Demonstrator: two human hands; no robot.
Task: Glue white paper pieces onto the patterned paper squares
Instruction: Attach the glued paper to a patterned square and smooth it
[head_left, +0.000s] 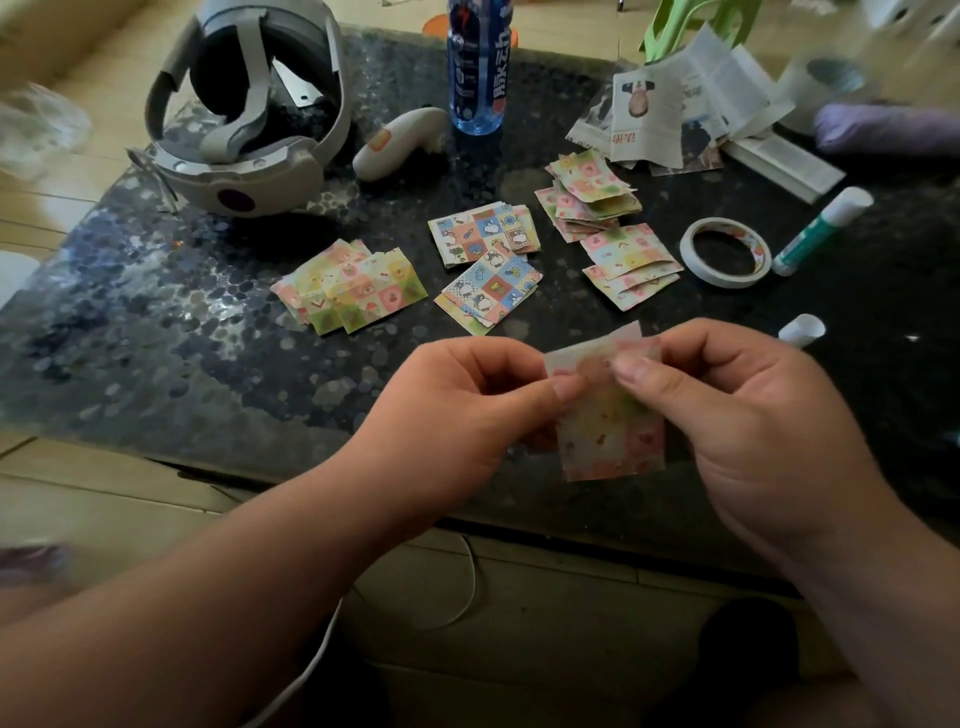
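Patterned paper square (613, 436) pinched between left hand (457, 415) and right hand (737, 421), above table edge (311, 467)

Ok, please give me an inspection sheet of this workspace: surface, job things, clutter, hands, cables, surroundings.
Surface: dark speckled stone tabletop.
Job's things: pastel patterned paper square with white paper piece showing above its top edge, held up; several piles of patterned squares on the tabletop; green-and-white glue stick lying at right.
Clutter: white plastic headset, white controller, blue drink bottle, white tape roll, folded newspaper.
Hands: left hand and right hand both pinch the square.
Cables: white cable below the table's front edge.
Surroundings: pale wooden floor; blurred purple object, far right.
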